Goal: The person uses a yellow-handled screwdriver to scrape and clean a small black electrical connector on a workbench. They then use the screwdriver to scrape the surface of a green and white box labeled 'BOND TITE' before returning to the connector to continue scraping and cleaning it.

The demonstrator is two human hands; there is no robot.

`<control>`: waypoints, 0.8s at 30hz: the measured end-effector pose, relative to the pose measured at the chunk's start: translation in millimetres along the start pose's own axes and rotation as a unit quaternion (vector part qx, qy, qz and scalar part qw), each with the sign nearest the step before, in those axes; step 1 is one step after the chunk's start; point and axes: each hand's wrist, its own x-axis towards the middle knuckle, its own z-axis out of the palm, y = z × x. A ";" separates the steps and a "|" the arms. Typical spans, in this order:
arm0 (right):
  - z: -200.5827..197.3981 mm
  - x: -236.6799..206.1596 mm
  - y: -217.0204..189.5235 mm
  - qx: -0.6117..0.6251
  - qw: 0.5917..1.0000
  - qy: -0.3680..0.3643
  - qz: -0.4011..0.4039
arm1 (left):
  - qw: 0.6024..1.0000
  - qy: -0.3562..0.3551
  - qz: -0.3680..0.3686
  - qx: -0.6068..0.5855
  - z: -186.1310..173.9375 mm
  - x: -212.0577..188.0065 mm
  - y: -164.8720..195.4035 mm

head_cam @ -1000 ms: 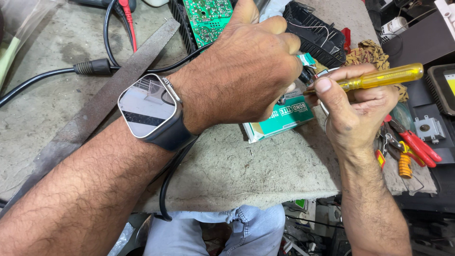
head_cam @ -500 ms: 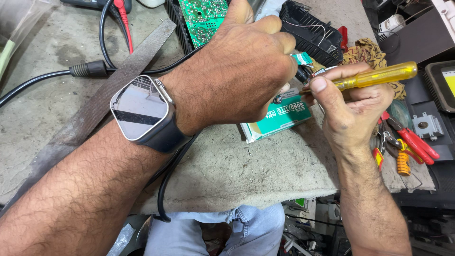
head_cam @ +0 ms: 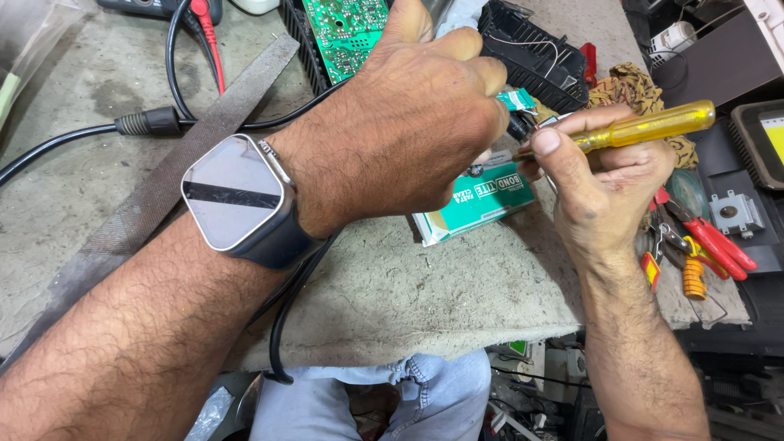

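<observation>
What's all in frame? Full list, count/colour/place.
screwdriver: 1, yellow handle, in right hand
circuit board: 1, green, top centre
carton: 1, green-white, under the hands
metal file: 1, grey, left, lying diagonally
cable: 1, black, left
pliers: 1, red handles, right edge
black housing: 1, top right
wristwatch: 1, dark strap, left wrist
left hand: closed over a small part, hidden
right hand: gripping screwdriver

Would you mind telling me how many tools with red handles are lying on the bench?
1: red-handled pliers lie at the bench's right edge, just right of the right hand holding the yellow-handled screwdriver. Others may be hidden beneath the hands.
</observation>
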 end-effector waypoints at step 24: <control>5.0 3.6 -3.9 -0.026 0.999 0.018 0.020 | 0.998 -0.023 0.015 0.048 -8.1 -0.4 5.6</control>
